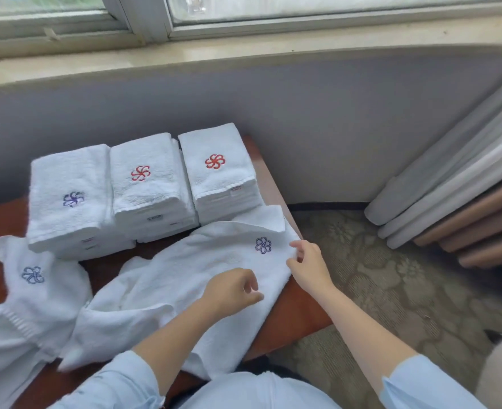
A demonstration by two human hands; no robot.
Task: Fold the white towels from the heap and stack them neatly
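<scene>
- White towel [202,270] lies spread mid-frame on the tabletop [299,308], below folded stacks [146,178].
- Right hand [308,267] pinches its right edge; left hand [232,290] curls its fingers on it — grip unclear.
- Folding step; next, probably carry that edge across squarely.

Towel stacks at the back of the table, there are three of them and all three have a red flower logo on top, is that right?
Not quite. There are three, but only the middle stack and the right stack carry a red flower logo on top; the left stack has a purple one. The head view shows it.
</scene>
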